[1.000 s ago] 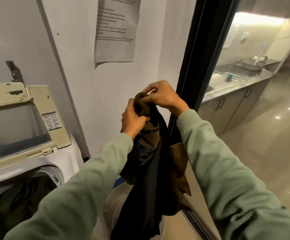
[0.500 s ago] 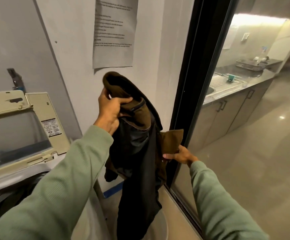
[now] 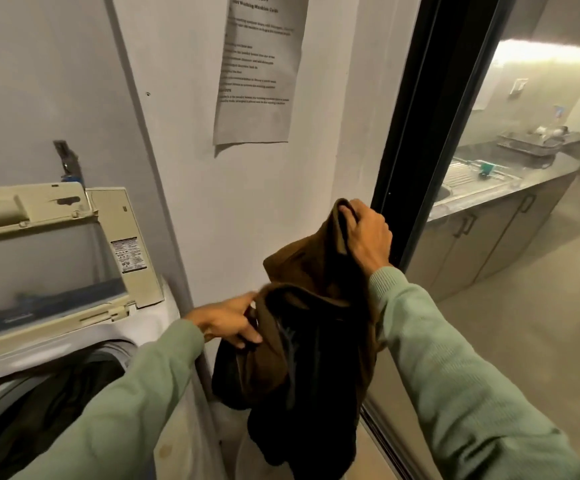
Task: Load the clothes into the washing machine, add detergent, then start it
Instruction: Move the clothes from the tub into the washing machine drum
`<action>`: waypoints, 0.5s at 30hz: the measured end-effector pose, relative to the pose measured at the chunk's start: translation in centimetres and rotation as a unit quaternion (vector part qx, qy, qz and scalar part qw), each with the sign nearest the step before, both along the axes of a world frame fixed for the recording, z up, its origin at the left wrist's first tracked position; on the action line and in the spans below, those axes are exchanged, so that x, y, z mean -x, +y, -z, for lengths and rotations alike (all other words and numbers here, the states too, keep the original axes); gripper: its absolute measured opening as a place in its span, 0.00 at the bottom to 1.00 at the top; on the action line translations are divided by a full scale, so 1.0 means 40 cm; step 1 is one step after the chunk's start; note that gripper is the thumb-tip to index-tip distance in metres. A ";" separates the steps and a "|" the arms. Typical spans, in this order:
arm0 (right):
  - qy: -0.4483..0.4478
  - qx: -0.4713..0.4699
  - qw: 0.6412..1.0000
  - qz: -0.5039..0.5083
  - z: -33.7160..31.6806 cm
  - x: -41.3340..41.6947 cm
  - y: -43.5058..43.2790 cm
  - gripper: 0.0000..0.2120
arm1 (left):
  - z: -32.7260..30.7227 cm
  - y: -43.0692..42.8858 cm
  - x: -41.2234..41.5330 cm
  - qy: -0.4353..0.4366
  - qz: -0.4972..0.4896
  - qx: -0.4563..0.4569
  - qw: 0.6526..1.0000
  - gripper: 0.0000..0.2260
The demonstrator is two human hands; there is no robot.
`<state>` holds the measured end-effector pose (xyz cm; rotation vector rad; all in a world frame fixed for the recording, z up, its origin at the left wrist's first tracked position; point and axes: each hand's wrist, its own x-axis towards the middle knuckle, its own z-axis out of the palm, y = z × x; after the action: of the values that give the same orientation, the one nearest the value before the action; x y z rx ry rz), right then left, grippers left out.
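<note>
Garment [image 3: 316, 341] not loaded yet: your right hand [image 3: 364, 237] fingers grip its top, left hand [image 3: 229, 320] pinches its edge. Washing machine [image 3: 84, 344] left of them, lid up, holds clothes [image 3: 59, 403]. Detergent, start pending.

Dim, grainy wide-angle view; a warm strip light [image 3: 545, 51] glows beyond hazy glass, edges bowed, hands slightly blurred.

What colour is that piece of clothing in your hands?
The clothing is brown and black; the head view shows it best.
</note>
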<state>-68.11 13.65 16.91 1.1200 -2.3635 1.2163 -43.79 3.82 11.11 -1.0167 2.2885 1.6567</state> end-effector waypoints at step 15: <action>-0.123 0.006 0.957 -0.264 -0.070 -0.108 -0.010 0.14 | -0.090 0.017 0.193 0.353 -0.330 0.117 0.868 0.07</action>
<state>-63.79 13.26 19.70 1.7638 -2.2923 1.6164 -51.53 4.49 14.73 -1.5944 2.8413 2.3683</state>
